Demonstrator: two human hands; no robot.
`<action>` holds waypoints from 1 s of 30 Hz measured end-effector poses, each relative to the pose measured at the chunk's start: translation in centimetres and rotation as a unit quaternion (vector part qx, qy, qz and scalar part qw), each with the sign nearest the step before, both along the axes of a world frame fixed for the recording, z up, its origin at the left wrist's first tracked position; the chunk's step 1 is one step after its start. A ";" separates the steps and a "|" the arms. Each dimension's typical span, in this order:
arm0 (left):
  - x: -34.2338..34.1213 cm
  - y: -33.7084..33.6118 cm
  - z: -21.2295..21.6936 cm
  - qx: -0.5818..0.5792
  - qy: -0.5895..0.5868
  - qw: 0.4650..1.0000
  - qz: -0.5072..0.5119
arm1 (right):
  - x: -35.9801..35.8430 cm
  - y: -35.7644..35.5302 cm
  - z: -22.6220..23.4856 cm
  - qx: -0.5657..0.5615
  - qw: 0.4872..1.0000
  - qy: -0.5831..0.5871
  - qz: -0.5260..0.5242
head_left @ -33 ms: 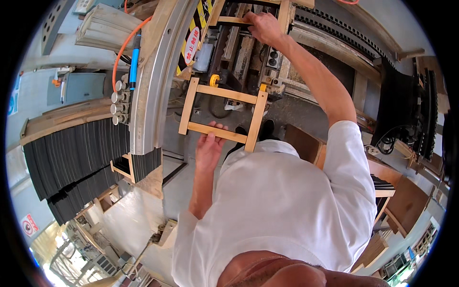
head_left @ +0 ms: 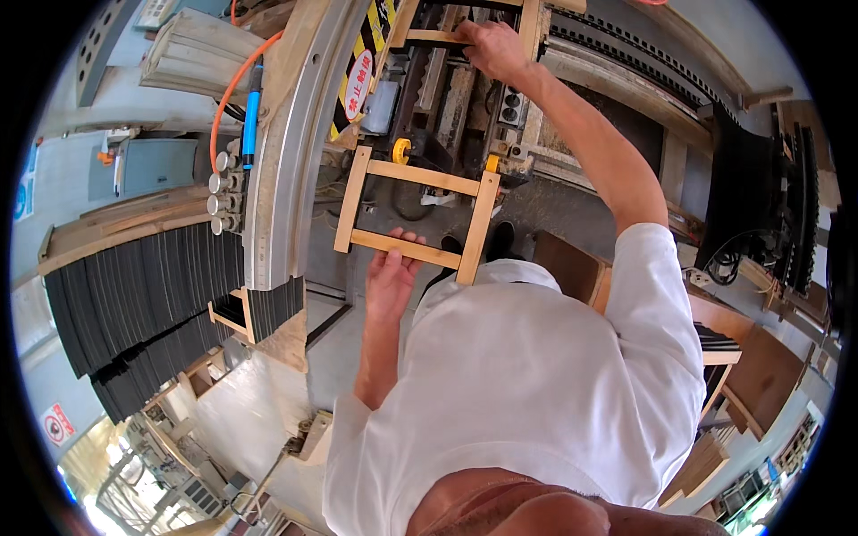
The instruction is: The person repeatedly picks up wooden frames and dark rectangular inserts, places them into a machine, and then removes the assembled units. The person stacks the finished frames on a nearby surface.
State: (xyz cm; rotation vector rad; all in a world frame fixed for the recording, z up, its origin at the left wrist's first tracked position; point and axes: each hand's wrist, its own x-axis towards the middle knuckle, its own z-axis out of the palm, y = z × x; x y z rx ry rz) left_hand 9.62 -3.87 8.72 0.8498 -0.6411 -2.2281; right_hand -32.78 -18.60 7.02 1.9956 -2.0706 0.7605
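Observation:
My left hand [head_left: 391, 279] is closed round the near rail of a small light-wood frame [head_left: 420, 177], thumb below and fingers behind the rail. The frame has two side bars joined by two cross rails, and I hold it in front of my body. My right arm reaches far ahead. At its end my right hand [head_left: 496, 49] has its fingers closed on the cross rail of a second wooden frame [head_left: 433, 37], which sits at the far end of the machine [head_left: 456, 103]. The top of that second frame runs out of view.
A metal beam [head_left: 279, 179] runs along the left, with a blue tool [head_left: 252, 116] on an orange hose and several round metal knobs [head_left: 219, 202]. Yellow wheels [head_left: 401, 150] stick out of the machine's near end. Stacked black slats [head_left: 134, 304] stand at left; a brown board [head_left: 567, 275] stands at right.

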 end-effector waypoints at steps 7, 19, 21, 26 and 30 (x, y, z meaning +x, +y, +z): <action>4.7 -1.7 -1.6 0.032 -0.016 0.999 -0.010 | 0.4 -0.3 1.9 0.067 0.996 -0.018 -0.049; 11.4 -5.1 -7.4 0.077 -0.094 0.993 0.007 | 1.5 0.2 3.9 0.068 0.990 -0.110 -0.063; 11.8 -5.7 -8.5 0.091 -0.115 0.989 -0.001 | -0.8 -0.4 2.3 0.020 0.993 -0.109 -0.038; 12.3 -5.2 -10.3 0.085 -0.127 0.988 -0.007 | 1.5 -0.4 6.7 0.177 0.938 -0.292 -0.068; 10.9 -4.6 -10.5 0.080 -0.159 0.984 -0.009 | -0.9 -1.0 3.5 0.089 0.979 -0.183 0.020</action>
